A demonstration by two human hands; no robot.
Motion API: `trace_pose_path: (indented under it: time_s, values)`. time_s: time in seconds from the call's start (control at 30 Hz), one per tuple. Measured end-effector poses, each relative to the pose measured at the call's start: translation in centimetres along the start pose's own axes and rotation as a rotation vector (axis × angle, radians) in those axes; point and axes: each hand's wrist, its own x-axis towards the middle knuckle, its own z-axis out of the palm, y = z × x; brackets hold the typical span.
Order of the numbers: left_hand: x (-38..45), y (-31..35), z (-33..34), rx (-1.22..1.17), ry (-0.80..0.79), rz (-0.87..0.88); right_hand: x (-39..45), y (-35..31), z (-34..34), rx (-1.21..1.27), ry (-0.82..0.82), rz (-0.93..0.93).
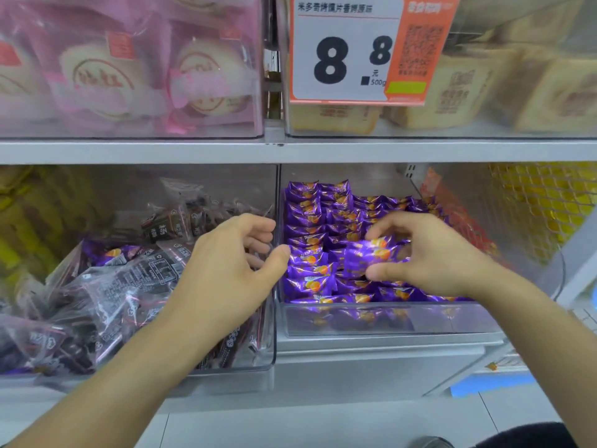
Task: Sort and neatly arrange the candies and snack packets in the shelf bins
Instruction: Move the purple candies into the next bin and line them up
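Both hands sit mid-frame: right hand (pixel 429 253) pinches a purple candy (pixel 371 257) over the center-right bin (pixel 387 321), left hand (pixel 232 263) loosely curled, empty, so I'd slot it flat into the front row, label up.

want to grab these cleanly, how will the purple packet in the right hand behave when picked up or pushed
The purple packet looks glossy, so it may slip in the right hand. Its crinkled film wrapper probably flexes rather than staying stiff. It seems small and puffy, so likely light, and pushing it could slide it over the packed rows.
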Motion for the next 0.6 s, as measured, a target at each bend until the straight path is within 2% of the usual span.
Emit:
trace_pose_path:
  time_s: [0.17, 0.6]
  values:
    - [-0.2, 0.1, -0.3, 0.040, -0.002, 0.031, 1.2, 0.0, 2.0, -0.093, -0.145, -0.012]
    - [-0.1, -0.3, -0.1, 0.052, 0.021, 0.077, 0.4, 0.6, 1.8, -0.108, -0.071, 0.056]
